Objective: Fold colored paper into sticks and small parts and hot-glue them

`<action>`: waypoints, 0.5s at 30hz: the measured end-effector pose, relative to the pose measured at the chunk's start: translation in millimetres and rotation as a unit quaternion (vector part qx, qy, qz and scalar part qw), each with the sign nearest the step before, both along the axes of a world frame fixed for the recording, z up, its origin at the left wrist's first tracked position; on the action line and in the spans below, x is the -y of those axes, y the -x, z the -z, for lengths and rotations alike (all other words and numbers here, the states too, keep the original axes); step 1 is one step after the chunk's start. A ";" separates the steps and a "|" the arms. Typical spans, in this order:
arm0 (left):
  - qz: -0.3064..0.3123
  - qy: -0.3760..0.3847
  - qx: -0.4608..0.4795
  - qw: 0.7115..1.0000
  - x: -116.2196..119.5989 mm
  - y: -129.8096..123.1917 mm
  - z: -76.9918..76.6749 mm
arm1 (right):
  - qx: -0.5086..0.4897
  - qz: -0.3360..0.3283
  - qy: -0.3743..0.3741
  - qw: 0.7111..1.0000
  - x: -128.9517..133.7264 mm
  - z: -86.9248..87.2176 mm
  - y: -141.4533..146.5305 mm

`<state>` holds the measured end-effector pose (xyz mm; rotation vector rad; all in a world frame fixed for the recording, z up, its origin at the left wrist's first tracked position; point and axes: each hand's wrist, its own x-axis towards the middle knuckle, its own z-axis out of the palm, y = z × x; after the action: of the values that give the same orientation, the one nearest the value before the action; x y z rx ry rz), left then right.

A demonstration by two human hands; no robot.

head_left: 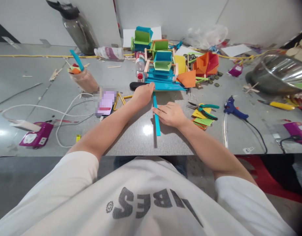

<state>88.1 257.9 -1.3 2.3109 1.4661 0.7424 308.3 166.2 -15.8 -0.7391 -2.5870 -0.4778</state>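
A narrow blue paper strip (157, 126) runs toward me between my hands, its near end over the bare table. My left hand (143, 95) is closed, pinching the strip's far end. Lower down, my right hand (172, 114) has its fingertips closed on the strip's middle; its thumb is mostly hidden. Beyond my left hand lies a black handle (137, 86), and blue paper pieces (165, 86) spread to its right. Behind these stands a model of folded blue and green paper on wooden sticks (163, 62).
Pliers (204, 109) lie on coloured paper scraps right of my hands, with a blue glue gun (233, 108) and metal bowl (276, 77) farther right. To the left are a phone (106, 103), white cable, paper-filled cup (84, 80) and large bottle (79, 32). A small bottle (140, 64) stands behind.
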 end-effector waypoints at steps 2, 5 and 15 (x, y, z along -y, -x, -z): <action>-0.008 0.001 0.029 1.000 -1.4 0.2 -1.9 | 0.006 0.012 -0.002 1.000 2.6 0.7 2.6; -0.020 0.005 0.104 0.994 -3.6 -1.4 -2.7 | 0.012 0.058 0.019 0.998 2.1 -0.4 3.6; -0.016 0.017 0.148 0.989 -5.6 -2.2 -8.8 | 0.008 0.129 0.115 0.985 -4.3 -5.5 6.9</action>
<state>90.4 263.4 7.5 2.0494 1.3727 1.0111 301.4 170.5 -10.3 -1.1638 -2.5997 -0.2598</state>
